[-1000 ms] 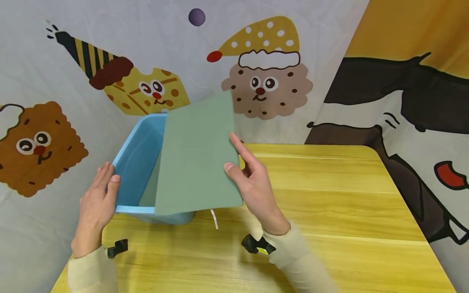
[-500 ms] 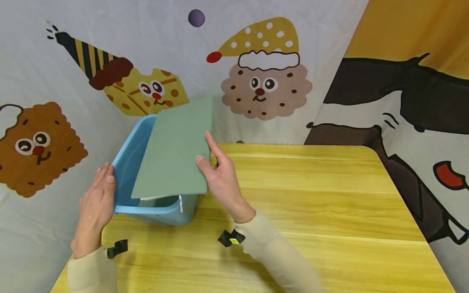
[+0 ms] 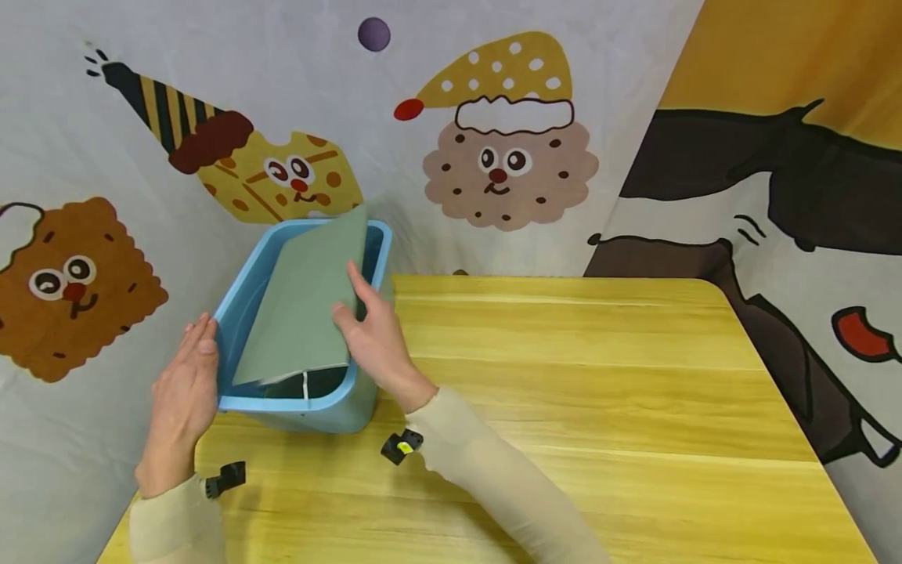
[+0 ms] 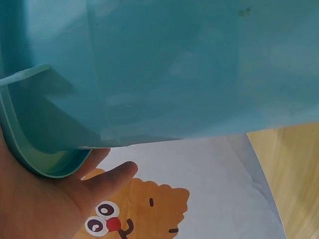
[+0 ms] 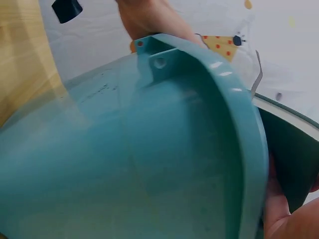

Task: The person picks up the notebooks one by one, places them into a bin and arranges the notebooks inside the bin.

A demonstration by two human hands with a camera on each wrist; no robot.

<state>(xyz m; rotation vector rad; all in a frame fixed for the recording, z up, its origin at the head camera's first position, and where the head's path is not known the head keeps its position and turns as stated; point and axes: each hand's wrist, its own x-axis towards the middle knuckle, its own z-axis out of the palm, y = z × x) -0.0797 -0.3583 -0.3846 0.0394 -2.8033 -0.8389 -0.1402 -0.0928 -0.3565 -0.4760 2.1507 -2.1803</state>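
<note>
A light-blue plastic bin (image 3: 285, 404) stands at the left of the table. My right hand (image 3: 377, 337) grips the right edge of a sage-green notebook (image 3: 299, 305), thumb on the cover and the other fingers beneath. The notebook lies tilted, mostly inside the bin's opening, its far right corner above the rim. A white ribbon bookmark (image 3: 306, 384) hangs from its near edge. With straight fingers, my left hand (image 3: 185, 384) presses against the bin's left side. In the right wrist view, the notebook's dark underside (image 5: 289, 144) and pale pages show beyond the bin's rim (image 5: 244, 119).
Yellow wood-grain table (image 3: 599, 392) stretches to the right of the bin. Behind and to the left hangs a white cloth (image 3: 395, 110) with cartoon biscuits and cheese. A dark green surface shows inside the bin under the notebook; what it belongs to is unclear.
My right hand has moved left and slightly down with the notebook, from over the bin's right side into its opening. The left hand and the bin have stayed put.
</note>
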